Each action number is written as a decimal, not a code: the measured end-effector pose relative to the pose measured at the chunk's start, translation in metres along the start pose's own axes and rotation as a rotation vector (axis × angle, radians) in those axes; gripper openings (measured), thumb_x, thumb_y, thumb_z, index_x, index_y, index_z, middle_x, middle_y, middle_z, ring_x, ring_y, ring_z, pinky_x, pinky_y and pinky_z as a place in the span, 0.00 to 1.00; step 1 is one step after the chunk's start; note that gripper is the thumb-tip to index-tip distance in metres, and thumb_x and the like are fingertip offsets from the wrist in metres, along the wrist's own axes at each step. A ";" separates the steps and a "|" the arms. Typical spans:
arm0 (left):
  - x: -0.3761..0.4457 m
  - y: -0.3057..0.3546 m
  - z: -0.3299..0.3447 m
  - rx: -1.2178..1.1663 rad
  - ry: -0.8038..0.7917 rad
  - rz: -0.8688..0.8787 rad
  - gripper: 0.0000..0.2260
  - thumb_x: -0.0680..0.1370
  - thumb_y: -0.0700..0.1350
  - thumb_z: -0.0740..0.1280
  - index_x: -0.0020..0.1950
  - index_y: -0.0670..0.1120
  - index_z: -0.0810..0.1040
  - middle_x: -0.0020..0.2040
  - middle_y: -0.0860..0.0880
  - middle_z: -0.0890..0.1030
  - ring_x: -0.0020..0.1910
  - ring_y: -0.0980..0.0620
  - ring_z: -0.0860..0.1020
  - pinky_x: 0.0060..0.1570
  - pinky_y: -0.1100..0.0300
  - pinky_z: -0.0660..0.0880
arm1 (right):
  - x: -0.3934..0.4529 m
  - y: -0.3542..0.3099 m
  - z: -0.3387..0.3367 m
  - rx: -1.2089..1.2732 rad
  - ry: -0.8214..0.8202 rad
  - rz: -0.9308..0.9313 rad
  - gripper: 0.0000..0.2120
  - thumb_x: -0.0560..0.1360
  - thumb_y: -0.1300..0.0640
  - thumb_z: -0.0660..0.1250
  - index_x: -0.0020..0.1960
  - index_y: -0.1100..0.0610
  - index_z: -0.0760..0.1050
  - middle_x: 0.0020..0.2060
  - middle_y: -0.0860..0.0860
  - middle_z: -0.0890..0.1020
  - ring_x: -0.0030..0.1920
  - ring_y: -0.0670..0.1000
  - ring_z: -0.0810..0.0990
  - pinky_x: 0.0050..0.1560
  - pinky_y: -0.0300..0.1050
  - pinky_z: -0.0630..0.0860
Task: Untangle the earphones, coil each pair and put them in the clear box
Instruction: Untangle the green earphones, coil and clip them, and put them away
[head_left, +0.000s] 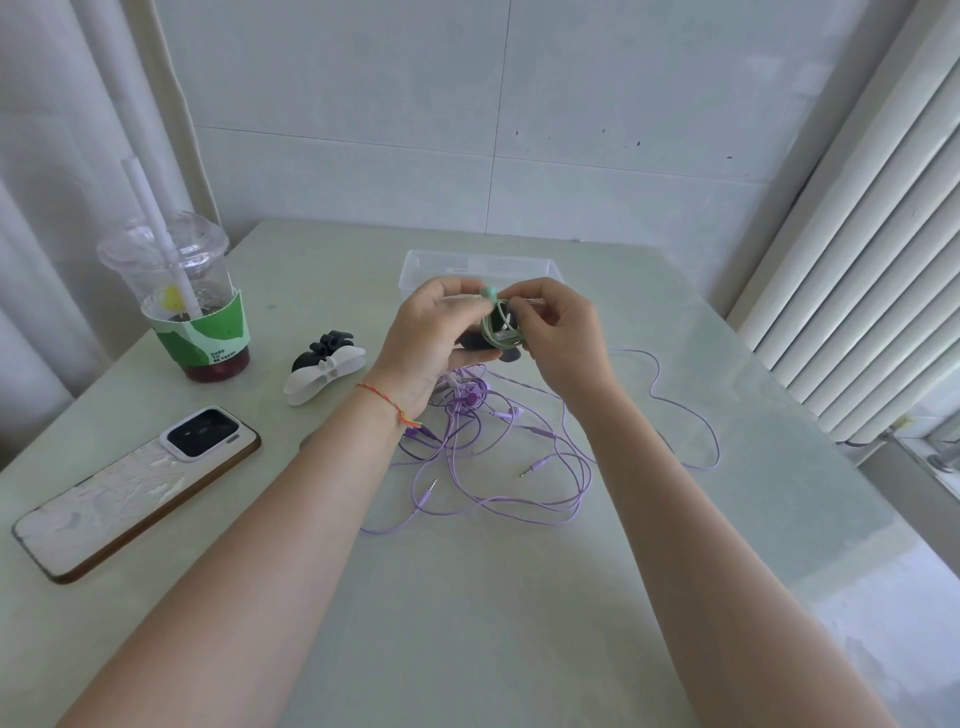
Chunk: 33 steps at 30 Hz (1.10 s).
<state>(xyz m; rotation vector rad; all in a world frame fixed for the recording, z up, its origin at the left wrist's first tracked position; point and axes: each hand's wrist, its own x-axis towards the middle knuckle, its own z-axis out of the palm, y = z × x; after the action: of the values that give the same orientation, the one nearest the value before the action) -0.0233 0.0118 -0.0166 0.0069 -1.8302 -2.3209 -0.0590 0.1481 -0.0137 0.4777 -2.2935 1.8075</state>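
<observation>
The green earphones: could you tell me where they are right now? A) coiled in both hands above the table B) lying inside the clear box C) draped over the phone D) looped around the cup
A: the green earphones sit coiled between the left hand and right hand, in front of the clear box.

— What is carried by the pale green table (467, 597)?
— A clear box (431, 262), tangled purple earphones (498, 457), a phone (137, 488), a drink cup (192, 306) and cable clips (324, 371) are laid on it.
</observation>
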 end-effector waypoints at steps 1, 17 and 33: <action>-0.001 -0.001 0.000 0.005 0.003 0.014 0.12 0.77 0.37 0.69 0.59 0.39 0.75 0.45 0.44 0.83 0.41 0.46 0.84 0.49 0.45 0.81 | 0.000 0.001 0.001 -0.010 0.001 -0.007 0.07 0.78 0.65 0.63 0.48 0.59 0.80 0.30 0.53 0.80 0.25 0.46 0.78 0.30 0.39 0.74; 0.000 -0.004 -0.002 -0.097 0.037 0.028 0.14 0.76 0.29 0.64 0.59 0.41 0.76 0.49 0.37 0.82 0.45 0.41 0.83 0.48 0.48 0.81 | -0.001 -0.002 0.008 0.008 0.008 0.072 0.07 0.80 0.58 0.61 0.51 0.61 0.76 0.34 0.52 0.79 0.28 0.50 0.75 0.31 0.41 0.74; 0.005 -0.010 -0.007 -0.116 0.026 -0.014 0.10 0.76 0.31 0.67 0.55 0.41 0.78 0.47 0.42 0.83 0.44 0.46 0.83 0.47 0.57 0.81 | -0.003 -0.008 0.014 0.075 0.110 0.022 0.07 0.81 0.62 0.60 0.46 0.60 0.75 0.35 0.56 0.80 0.25 0.51 0.75 0.30 0.43 0.74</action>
<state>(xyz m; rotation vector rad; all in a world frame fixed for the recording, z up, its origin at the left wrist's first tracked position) -0.0284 0.0065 -0.0276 0.0344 -1.6863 -2.4211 -0.0525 0.1331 -0.0110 0.3560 -2.1733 1.8858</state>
